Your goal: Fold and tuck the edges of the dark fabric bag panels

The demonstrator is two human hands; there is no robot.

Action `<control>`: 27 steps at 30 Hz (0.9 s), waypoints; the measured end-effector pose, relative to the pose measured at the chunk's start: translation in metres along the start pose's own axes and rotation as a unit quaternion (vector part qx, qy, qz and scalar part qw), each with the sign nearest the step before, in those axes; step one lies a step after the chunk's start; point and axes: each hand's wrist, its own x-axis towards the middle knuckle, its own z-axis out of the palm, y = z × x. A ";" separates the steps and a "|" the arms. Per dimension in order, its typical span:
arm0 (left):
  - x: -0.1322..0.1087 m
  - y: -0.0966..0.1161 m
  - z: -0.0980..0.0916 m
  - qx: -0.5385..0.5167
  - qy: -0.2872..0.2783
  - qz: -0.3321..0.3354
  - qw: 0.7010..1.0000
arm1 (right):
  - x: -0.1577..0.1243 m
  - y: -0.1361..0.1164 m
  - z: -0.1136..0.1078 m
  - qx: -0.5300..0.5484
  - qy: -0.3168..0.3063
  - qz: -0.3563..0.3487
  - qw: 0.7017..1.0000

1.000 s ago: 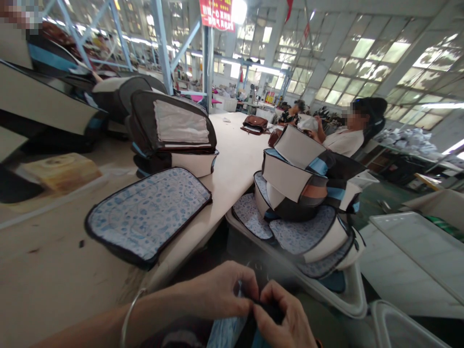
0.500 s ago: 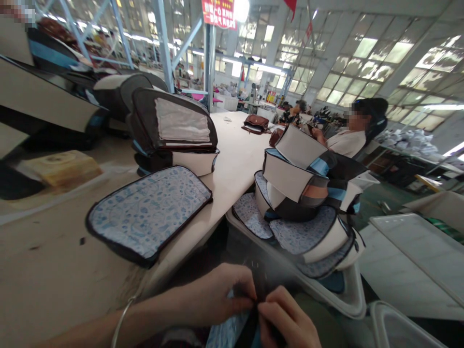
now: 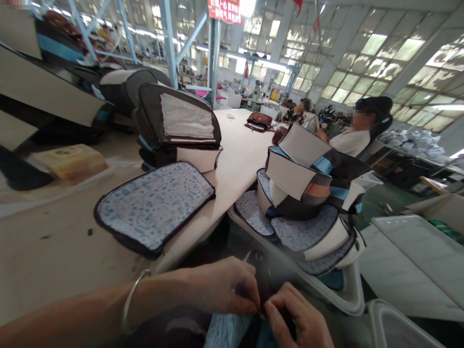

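Observation:
Both my hands meet at the bottom edge of the view, below the table's edge. My left hand (image 3: 221,287), with a thin bangle on the wrist, is closed in a pinch on a bag piece (image 3: 226,333) with blue patterned lining and dark trim. My right hand (image 3: 297,321) is closed on the same piece, fingertips touching those of the left. Most of the piece is cut off by the frame. A flat patterned bag panel (image 3: 155,205) lies on the table just above my left arm.
Half-sewn bags (image 3: 177,130) stand on the long beige table (image 3: 239,159). A grey tray (image 3: 348,299) to the right holds a stack of bag parts (image 3: 308,188). A seated person (image 3: 357,133) works at the far right. A brown bag (image 3: 259,121) lies far down the table.
My hands stayed pinched on the bag piece and shifted slightly lower and right. The view tipped a little, so the table contents sit slightly further right.

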 end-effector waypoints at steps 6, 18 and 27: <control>-0.004 -0.001 0.010 -0.028 0.048 -0.017 0.998 | 0.009 0.002 -0.009 0.098 -0.122 0.134 0.979; 0.006 -0.016 -0.014 -0.068 -0.047 0.009 0.997 | 0.011 0.002 -0.009 0.143 -0.142 0.173 0.964; 0.011 -0.009 -0.012 -0.044 -0.083 0.012 0.996 | 0.010 0.001 0.003 0.102 -0.083 0.107 0.986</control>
